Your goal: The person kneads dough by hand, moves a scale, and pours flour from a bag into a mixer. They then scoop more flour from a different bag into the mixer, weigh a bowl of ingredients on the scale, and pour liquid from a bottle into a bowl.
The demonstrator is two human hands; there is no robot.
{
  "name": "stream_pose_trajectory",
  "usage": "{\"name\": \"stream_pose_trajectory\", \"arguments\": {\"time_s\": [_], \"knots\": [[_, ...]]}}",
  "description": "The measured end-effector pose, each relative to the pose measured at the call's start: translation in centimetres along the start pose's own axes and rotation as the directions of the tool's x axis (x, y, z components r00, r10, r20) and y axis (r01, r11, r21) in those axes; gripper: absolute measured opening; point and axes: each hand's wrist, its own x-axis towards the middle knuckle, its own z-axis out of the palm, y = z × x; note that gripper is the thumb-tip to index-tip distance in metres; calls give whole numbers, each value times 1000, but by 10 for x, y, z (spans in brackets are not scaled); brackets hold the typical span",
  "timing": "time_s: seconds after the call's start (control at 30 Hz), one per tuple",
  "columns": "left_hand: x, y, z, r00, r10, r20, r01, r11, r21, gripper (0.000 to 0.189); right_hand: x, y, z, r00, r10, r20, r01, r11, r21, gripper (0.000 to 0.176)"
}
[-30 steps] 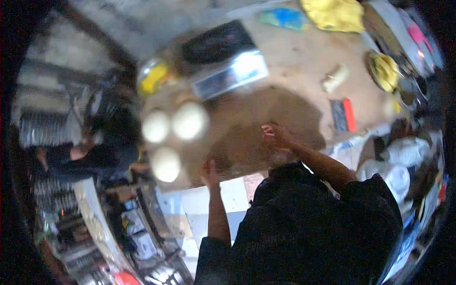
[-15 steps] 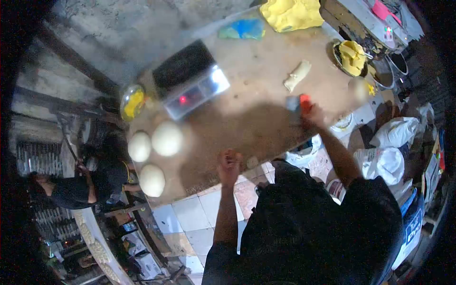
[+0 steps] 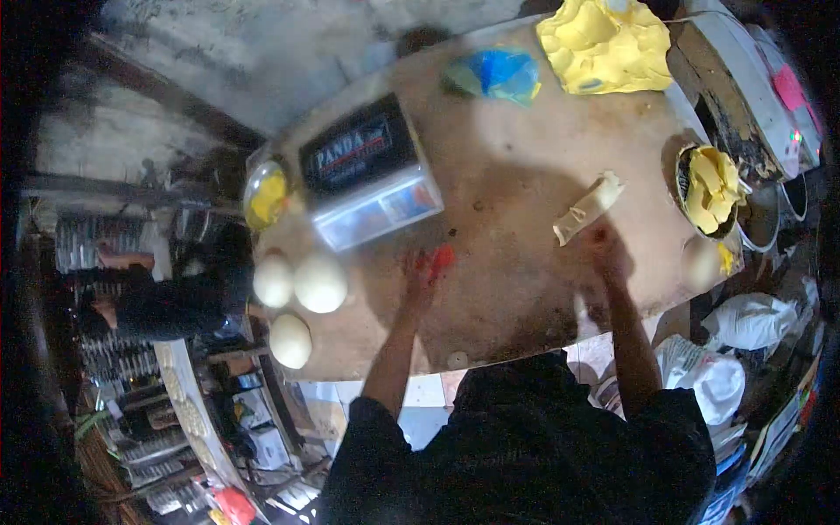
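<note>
My left hand [image 3: 420, 282] is over the middle of the table, its fingers closed on a small red object [image 3: 444, 257]. My right hand [image 3: 608, 254] is low over the table's right part, just below a pale folded strip of dough [image 3: 590, 208]; its fingers are blurred. Three round dough balls, one of them large [image 3: 320, 283], sit at the table's left edge. Behind my left hand stands a box with a black top marked PANDA [image 3: 359, 149] and a shiny front.
A yellow mass [image 3: 604, 48] and a blue plastic bag [image 3: 507, 75] lie at the back of the table [image 3: 516, 306]. A bowl of yellow paste [image 3: 713, 188] is at right, a container with yellow contents [image 3: 267, 197] at left. Another person's dark sleeve [image 3: 175, 306] shows far left.
The red object was at my right hand and is now in my left. The view has shifted. The dough strip now lies nearer my right hand.
</note>
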Motion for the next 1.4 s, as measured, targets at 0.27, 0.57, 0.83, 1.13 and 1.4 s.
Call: {"name": "stream_pose_trajectory", "arguments": {"time_s": [0.27,0.57,0.83,1.13,1.4], "knots": [[16,-87,23,982,51,-184,5,956,292,49,164,96,-83,992,-75,104,75,997,9,24],[-142,-36,-13,859,-249,-447,210,968,-135,55,104,-10,4,910,-135,393,294,878,-378,31],[-342,-21,-67,814,-361,-456,253,926,-280,42,-163,-248,110,522,-294,800,143,956,258,46],[-530,-35,-200,601,-658,-454,204,675,-709,31,-452,-400,274,-152,-926,344,652,168,740,37],[-626,-100,-204,399,-768,-500,144,592,-793,20,-508,-427,366,-211,-476,854,-3,874,487,38]]}}
